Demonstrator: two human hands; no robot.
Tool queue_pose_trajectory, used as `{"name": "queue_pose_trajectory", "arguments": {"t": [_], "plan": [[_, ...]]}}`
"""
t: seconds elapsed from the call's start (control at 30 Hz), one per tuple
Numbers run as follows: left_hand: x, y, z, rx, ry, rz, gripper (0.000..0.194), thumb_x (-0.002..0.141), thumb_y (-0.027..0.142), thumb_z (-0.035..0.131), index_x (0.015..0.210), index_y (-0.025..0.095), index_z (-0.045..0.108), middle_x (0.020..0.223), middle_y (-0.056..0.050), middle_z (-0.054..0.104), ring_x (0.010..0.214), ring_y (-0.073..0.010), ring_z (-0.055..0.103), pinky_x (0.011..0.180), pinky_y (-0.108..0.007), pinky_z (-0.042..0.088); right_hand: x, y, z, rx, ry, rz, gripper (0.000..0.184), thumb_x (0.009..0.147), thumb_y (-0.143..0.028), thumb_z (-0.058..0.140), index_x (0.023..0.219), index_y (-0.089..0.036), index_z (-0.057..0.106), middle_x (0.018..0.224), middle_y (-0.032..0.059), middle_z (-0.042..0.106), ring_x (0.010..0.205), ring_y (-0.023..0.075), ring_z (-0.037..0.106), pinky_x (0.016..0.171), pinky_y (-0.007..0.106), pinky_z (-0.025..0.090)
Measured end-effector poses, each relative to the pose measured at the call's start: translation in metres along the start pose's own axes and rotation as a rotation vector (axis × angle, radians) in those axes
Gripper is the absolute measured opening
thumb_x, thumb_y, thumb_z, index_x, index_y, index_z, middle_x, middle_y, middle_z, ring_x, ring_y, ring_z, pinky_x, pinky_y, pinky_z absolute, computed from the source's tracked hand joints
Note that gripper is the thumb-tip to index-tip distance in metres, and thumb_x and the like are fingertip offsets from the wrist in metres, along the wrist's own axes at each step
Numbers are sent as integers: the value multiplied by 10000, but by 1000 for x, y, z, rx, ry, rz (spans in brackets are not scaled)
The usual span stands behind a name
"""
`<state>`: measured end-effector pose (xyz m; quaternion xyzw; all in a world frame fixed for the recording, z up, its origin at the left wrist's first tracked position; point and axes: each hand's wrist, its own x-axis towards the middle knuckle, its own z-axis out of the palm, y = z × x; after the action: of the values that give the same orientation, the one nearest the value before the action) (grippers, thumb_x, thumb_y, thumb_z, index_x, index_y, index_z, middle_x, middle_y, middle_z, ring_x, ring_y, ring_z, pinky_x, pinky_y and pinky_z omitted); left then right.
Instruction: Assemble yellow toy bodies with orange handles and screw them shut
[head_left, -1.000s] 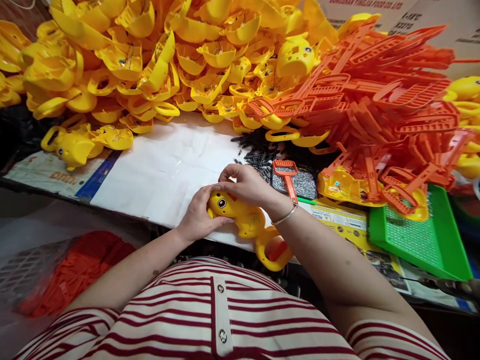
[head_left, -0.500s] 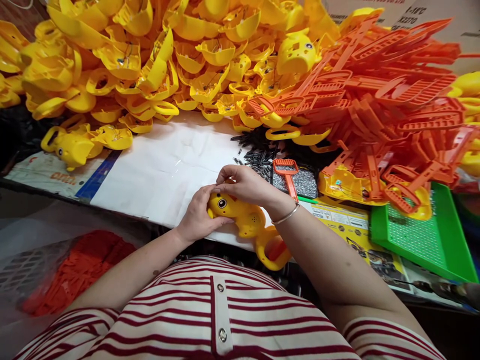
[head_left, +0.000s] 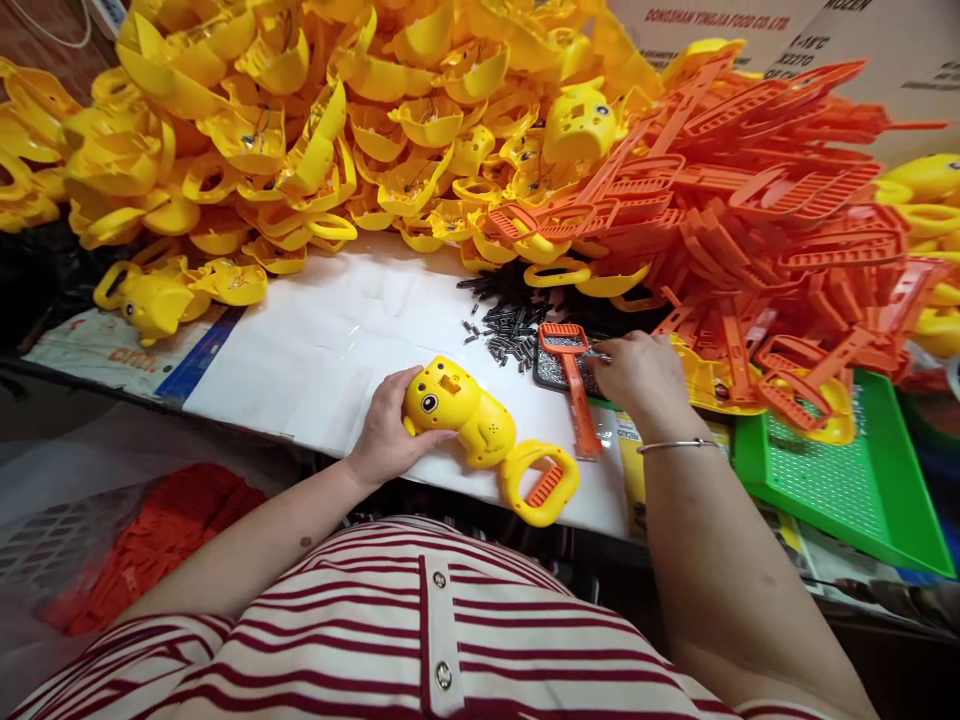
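My left hand (head_left: 390,428) is wrapped round the head of a yellow plastic animal toy (head_left: 487,430) with a big round eye, at the table's front edge. A ring handle with an orange ribbed piece inside extends from its lower end. Over a dark shallow tray (head_left: 551,374) of small silvery metal pieces, probably screws, reaches my right hand (head_left: 643,378). Its fingertips are drawn together among the pieces, and what they pinch is too small to make out. An orange plastic handle piece (head_left: 579,400) lies across the tray, beside my right fingers.
Yellow toy shells (head_left: 420,120), some with wires inside, are heaped along the back. To the right rises a pile of orange handle pieces (head_left: 750,200). Small black cylinders (head_left: 510,325) lie near the tray. A green basket (head_left: 900,480) stands right, and a red bundle (head_left: 165,540) lies lower left.
My right hand has left the toy's head and moved right to the tray of metal pieces. My left hand still holds the toy, whose head and handle now show more fully.
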<state>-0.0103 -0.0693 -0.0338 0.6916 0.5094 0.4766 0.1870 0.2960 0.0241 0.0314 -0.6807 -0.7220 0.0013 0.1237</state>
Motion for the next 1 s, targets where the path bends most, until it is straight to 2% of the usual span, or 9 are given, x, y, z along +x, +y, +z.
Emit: {"name": "queue_pose_trajectory", "arguments": {"t": [0.07,0.13,0.3,0.4,0.5,0.67,0.83,0.9,1.0], "plan": [[0,-1,0,0,-18,0,800,658,467,830,1318,230,445,1239,-109,587,1154,-261,608,998,-435,516,-5,12,12,-165,-38,-16,318,846,-258,475,831,-156,776,842,173,665,851,299,562,717,407,404],[1,-2,-1,-5,-28,-9,798,664,488,820,1318,226,446,1243,-113,585,1160,-261,605,1000,-433,516,-9,14,19,-203,-21,-39,320,842,-236,473,832,-160,784,855,177,669,848,296,554,725,410,408],[4,-2,-3,-20,-42,-35,823,643,526,823,1316,229,453,1246,-111,585,1175,-266,599,1020,-435,502,-10,14,18,-108,75,4,319,851,-332,512,816,-159,778,807,169,668,806,287,559,720,408,420],[5,-2,-3,-45,-55,-57,826,633,527,828,1311,228,463,1239,-112,589,1172,-271,599,1024,-442,497,-7,18,19,12,137,59,320,869,-292,477,927,-170,767,879,156,708,843,285,607,758,404,441],[6,-3,-2,-73,-57,-59,830,628,529,829,1310,226,466,1225,-111,590,1159,-276,602,1012,-451,502,-2,20,24,114,179,167,296,815,-264,541,1026,-177,730,935,134,728,863,279,633,758,389,455],[6,-4,2,-83,-42,-18,815,622,475,849,1299,230,467,1230,-104,595,1153,-276,607,1010,-454,503,1,20,22,124,141,265,202,793,-314,587,844,-164,714,856,145,720,821,280,635,728,381,454],[7,-3,5,-63,-29,19,813,615,401,868,1298,244,455,1227,-89,603,1155,-268,612,1012,-445,502,-10,-7,17,390,290,203,232,811,-383,592,797,-173,689,754,81,697,710,204,601,698,352,468],[7,-2,5,-59,-26,38,814,615,387,870,1299,238,455,1219,-90,609,1146,-267,615,1009,-443,504,-18,-26,16,614,249,174,245,789,-408,631,818,-173,696,743,55,694,676,173,594,667,331,483],[8,-2,6,-54,-25,52,811,618,382,870,1299,230,456,1212,-92,612,1129,-263,621,1001,-439,509,-32,-57,11,892,82,101,249,739,-408,697,847,-185,721,800,47,718,703,164,624,701,344,522]]}}
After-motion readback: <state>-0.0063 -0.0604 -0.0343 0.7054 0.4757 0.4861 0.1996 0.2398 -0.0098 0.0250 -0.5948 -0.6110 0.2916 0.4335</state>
